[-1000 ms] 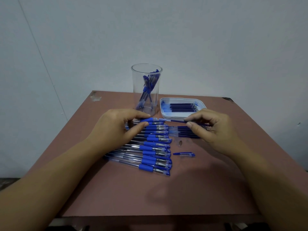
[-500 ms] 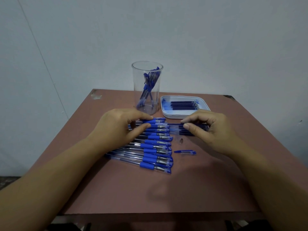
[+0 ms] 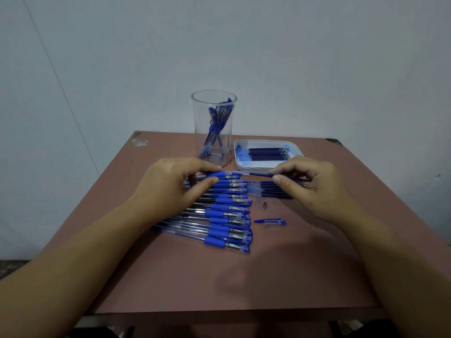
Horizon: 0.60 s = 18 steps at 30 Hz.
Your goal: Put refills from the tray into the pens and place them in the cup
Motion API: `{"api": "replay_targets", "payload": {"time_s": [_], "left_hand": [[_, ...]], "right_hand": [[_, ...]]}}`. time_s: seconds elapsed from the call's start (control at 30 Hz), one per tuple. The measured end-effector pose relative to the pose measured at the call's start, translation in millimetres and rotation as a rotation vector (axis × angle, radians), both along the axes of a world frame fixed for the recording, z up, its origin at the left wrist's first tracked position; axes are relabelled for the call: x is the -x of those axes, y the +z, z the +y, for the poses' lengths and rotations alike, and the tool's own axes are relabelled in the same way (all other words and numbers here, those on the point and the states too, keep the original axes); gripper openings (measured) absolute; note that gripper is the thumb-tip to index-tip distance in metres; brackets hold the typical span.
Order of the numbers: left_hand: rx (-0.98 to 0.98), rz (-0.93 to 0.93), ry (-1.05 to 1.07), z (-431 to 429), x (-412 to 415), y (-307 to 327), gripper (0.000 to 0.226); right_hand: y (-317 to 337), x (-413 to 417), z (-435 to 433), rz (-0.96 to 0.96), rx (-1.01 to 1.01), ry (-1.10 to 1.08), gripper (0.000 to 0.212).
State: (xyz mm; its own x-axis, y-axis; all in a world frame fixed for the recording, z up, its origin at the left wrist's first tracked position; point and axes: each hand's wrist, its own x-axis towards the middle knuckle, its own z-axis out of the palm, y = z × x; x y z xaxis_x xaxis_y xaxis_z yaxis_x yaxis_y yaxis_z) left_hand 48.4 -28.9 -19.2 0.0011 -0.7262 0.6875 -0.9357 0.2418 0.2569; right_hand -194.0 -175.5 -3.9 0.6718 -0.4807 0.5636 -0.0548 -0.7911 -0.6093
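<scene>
At mid-table, just in front of the tray (image 3: 240,162): one pen (image 3: 227,174), held at its blue grip by the left hand (image 3: 170,184), front end facing right. One refill (image 3: 260,174), pinched between thumb and forefinger of the right hand (image 3: 314,186). Its long axis runs left to right, in line with the pen, with its left end just short of the barrel. I judge a straight push leftward comes next.

The left hand is nearer the cup (image 3: 213,113).

Count:
- row of pens (image 3: 219,225) on the table (image 3: 219,284): about ten, though they overlap
- spare refills (image 3: 271,189) by the right hand: several
- cap (image 3: 271,222): one
- metal tip (image 3: 264,204): one
- pens in the cup: several
</scene>
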Motion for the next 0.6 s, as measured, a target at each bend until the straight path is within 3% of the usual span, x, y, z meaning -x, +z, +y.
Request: {"api": "replay_targets", "payload": {"time_s": [0.6], "left_hand": [[-0.059,0.035,-0.092,-0.4,7.1,-3.1,0.030]], "right_hand": [[-5.6,-5.7,4.8,0.106,0.031,0.068,0.015]]}}
